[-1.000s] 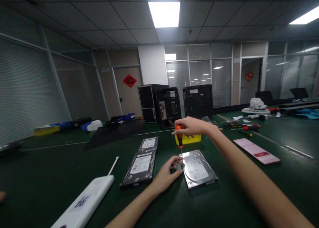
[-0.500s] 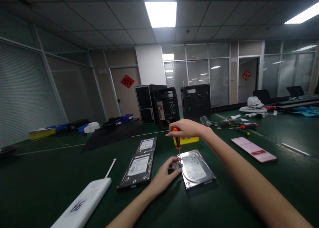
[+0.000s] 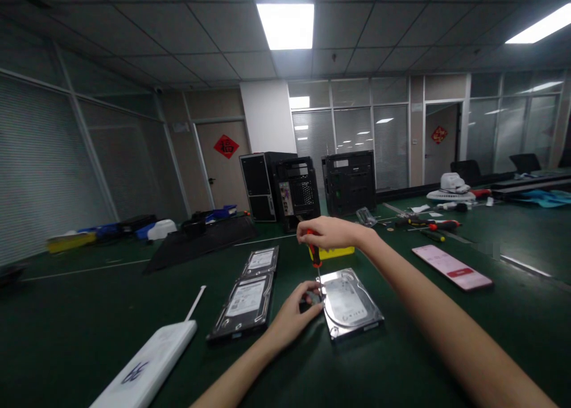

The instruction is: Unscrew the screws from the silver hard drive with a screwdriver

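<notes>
Left hand [image 3: 294, 316] curled narrow at near corner of hard drive [image 3: 350, 301]; gripping or just touching, can't tell. Right hand [image 3: 330, 232] closed round screwdriver [image 3: 314, 255] handle, tip down right by left fingertips. Risk: slip → jab into fingertips or scratch on lid, esp. w/ shaft tilted.

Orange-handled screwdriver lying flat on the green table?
No, the right hand holds the orange-handled screwdriver upright over the silver hard drive.
</notes>
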Motion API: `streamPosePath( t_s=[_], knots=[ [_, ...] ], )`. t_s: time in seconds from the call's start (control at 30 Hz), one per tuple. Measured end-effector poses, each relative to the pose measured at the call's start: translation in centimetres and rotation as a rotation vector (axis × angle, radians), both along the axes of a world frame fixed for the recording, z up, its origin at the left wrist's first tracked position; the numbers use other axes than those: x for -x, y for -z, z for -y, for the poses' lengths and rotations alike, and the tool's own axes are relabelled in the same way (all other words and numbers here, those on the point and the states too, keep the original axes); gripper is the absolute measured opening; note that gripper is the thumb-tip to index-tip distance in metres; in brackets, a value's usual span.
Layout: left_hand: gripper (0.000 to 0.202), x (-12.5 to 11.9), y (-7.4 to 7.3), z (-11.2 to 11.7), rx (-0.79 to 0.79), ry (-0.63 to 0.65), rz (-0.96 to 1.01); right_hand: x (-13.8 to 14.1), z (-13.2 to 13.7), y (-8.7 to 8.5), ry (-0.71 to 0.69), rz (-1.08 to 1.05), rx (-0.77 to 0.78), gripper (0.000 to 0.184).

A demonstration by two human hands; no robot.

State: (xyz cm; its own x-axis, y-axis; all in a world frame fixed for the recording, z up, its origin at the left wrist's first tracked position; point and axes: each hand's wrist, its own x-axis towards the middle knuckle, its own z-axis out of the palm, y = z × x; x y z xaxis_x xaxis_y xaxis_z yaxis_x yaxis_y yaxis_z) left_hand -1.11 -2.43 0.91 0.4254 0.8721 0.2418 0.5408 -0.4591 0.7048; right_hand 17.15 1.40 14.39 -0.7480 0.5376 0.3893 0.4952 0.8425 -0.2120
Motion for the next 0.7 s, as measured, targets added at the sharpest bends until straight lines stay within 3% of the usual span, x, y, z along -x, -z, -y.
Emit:
streamPosePath(
  t_s=[0.17,0.4,0.7],
  knots=[
    [0.039,-0.1,-0.1,0.1,-0.006,-0.007,-0.006,0.3,0.0,0.1,-0.070,0.005,0.115,0.029],
    [0.038,-0.1,-0.5,0.4,-0.002,0.010,-0.021,-0.2,1.1,-0.6,0.078,0.031,0.071,0.026],
    [0.037,-0.1,-0.2,0.2,-0.013,0.015,-0.018,-0.3,0.5,-0.4,0.059,0.035,0.043,0.036]
  ],
)
